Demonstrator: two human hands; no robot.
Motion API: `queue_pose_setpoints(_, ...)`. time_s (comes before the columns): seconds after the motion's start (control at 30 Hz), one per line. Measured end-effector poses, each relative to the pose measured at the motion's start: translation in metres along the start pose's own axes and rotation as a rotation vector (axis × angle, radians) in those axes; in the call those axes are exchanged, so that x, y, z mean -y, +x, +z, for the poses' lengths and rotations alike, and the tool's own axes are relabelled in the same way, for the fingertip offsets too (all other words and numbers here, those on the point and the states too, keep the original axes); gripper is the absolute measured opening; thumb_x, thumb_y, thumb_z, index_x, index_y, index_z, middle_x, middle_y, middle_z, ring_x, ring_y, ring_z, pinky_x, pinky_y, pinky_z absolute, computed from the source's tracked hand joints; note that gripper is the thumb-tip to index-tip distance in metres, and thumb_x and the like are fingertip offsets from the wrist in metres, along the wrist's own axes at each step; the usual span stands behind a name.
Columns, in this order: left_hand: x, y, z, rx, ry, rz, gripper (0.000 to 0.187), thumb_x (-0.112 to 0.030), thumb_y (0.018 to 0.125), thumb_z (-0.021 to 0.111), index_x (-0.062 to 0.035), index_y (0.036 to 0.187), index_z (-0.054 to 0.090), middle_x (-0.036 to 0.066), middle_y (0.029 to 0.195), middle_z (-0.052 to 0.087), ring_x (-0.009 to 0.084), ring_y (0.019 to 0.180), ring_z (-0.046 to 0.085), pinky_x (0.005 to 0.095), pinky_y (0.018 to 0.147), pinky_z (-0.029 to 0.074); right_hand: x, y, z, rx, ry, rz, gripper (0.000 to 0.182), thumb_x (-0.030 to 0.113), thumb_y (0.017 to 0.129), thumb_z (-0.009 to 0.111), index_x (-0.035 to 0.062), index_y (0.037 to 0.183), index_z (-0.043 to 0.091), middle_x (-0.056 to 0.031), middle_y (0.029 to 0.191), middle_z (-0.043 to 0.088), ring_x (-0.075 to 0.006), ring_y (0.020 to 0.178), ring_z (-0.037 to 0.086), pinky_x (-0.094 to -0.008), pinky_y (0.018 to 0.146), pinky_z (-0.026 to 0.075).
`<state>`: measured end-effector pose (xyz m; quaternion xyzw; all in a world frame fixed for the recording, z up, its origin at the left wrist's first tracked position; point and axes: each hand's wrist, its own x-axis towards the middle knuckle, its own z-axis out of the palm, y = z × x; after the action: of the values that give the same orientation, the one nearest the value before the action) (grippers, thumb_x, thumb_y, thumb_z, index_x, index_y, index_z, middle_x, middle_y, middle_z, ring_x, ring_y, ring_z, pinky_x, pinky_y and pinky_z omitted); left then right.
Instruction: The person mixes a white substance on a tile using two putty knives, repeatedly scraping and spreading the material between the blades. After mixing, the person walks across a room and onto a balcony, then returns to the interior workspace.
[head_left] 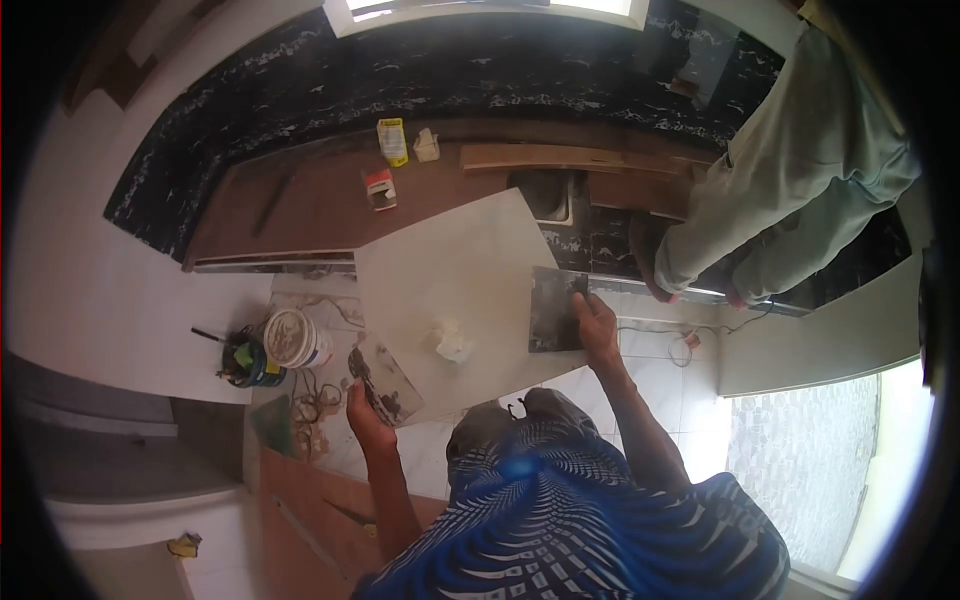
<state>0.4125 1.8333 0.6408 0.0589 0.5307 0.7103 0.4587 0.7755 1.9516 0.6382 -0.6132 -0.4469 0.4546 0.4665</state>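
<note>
Nearest, below a blue patterned shirt (560, 520), both hands were raised over a pale board (450, 280). The left hand (370, 422) was closed on the edge of a smeared plate (398, 378), tilted, with dark patches. The right hand (597, 328) was clamped on the side of a dark, flat plate (553, 318), thumb on its face. A crumpled white lump (453, 340) lay on the board between them. Since each plate was gripped at one side, it could twist or drop if the fingers loosened; a knock to the board might shift the lump.

To the left stood a white bucket (292, 338), close enough that a swinging elbow could bump it. Beyond, a brown counter (310, 210) held a yellow packet (392, 142). Far right, another person (800, 170) stood near the counter's edge, where a misstep could mean a fall.
</note>
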Motion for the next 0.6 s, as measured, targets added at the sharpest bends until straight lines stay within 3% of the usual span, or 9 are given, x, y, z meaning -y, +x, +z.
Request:
queue_pose_setpoints(0.03,-0.002,0.017,0.016,0.038,0.035,-0.020,0.026,-0.026,0.098,0.050,-0.0049,0.110,0.059,0.006,0.107,0.063,0.0181,0.096,0.062,0.0329,0.087,0.049,0.014,0.004,0.001,-0.039,-0.043,-0.043,0.032,0.028,0.098,0.054,-0.0020,0.088,0.060,-0.0002,0.074,0.052,-0.0100,0.072,0.043,-0.0292,0.064,0.039)
queue_pose_setpoints(0.17,0.006,0.087,0.069,0.144,0.098,-0.049,0.023,-0.025,0.096,0.054,-0.0069,0.110,0.061,0.005,0.103,0.064,0.0174,0.095,0.062,0.0329,0.085,0.050,-0.006,0.050,-0.003,-0.199,0.066,-0.002,0.032,0.027,0.097,0.055,-0.0036,0.092,0.061,-0.0067,0.081,0.058,-0.0154,0.078,0.047,-0.0334,0.071,0.041)
queue_pose_setpoints(0.2,0.009,0.101,0.085,0.150,0.102,-0.058,0.023,-0.024,0.096,0.054,-0.0070,0.109,0.061,0.005,0.102,0.064,0.0173,0.095,0.063,0.0329,0.085,0.050,-0.013,0.063,-0.004,-0.245,0.055,-0.014,0.032,0.027,0.097,0.055,-0.0035,0.091,0.061,-0.0079,0.079,0.058,-0.0160,0.077,0.047,-0.0342,0.070,0.041)
queue_pose_setpoints(0.23,0.013,0.111,0.091,0.213,0.068,-0.091,0.030,-0.023,0.097,0.052,-0.0027,0.118,0.057,0.008,0.111,0.063,0.0207,0.099,0.063,0.0345,0.085,0.052,-0.021,0.065,-0.006,-0.290,0.039,-0.021,0.032,0.027,0.097,0.055,-0.0034,0.091,0.061,-0.0090,0.078,0.058,-0.0167,0.076,0.047,-0.0349,0.069,0.041)
queue_pose_setpoints(0.4,0.041,0.176,0.170,0.323,0.118,-0.157,0.028,-0.024,0.095,0.055,-0.0043,0.114,0.059,0.005,0.102,0.064,0.0192,0.090,0.065,0.0341,0.077,0.055,-0.028,0.125,-0.025,-0.433,-0.220,-0.050,0.038,0.033,0.097,0.053,-0.0029,0.084,0.059,-0.0148,0.069,0.053,-0.0214,0.068,0.047,-0.0411,0.064,0.040)
queue_pose_setpoints(0.47,0.050,0.189,0.202,0.355,0.090,-0.164,0.022,-0.024,0.094,0.057,-0.0067,0.106,0.062,0.003,0.094,0.063,0.0182,0.085,0.064,0.0329,0.076,0.053,-0.024,0.143,-0.029,-0.416,-0.078,0.018,0.037,0.033,0.096,0.053,-0.0032,0.094,0.062,-0.0153,0.079,0.057,-0.0208,0.076,0.052,-0.0391,0.069,0.042)
queue_pose_setpoints(0.53,0.064,0.213,0.234,0.344,0.135,-0.147,0.024,-0.023,0.094,0.057,-0.0057,0.110,0.061,0.005,0.099,0.064,0.0185,0.087,0.064,0.0337,0.077,0.054,-0.034,0.177,-0.032,-0.472,0.004,-0.019,0.036,0.031,0.096,0.054,-0.0030,0.102,0.064,-0.0144,0.086,0.059,-0.0197,0.081,0.054,-0.0364,0.073,0.044)
queue_pose_setpoints(0.57,0.076,0.230,0.246,0.369,0.151,-0.155,0.026,-0.024,0.093,0.058,-0.0057,0.113,0.060,0.006,0.101,0.065,0.0190,0.089,0.065,0.0345,0.077,0.055,-0.039,0.195,-0.035,-0.464,0.073,-0.019,0.038,0.030,0.096,0.056,-0.0027,0.114,0.063,-0.0127,0.099,0.063,-0.0175,0.089,0.055,-0.0321,0.081,0.045)
queue_pose_setpoints(0.6,0.089,0.253,0.257,0.391,0.174,-0.165,0.029,-0.024,0.093,0.058,-0.0057,0.115,0.059,0.006,0.103,0.066,0.0195,0.091,0.066,0.0353,0.078,0.056,-0.056,0.219,-0.042,-0.460,0.042,-0.106,0.031,0.030,0.095,0.058,-0.0001,0.103,0.062,-0.0065,0.089,0.056,-0.0136,0.081,0.049,-0.0297,0.073,0.040)
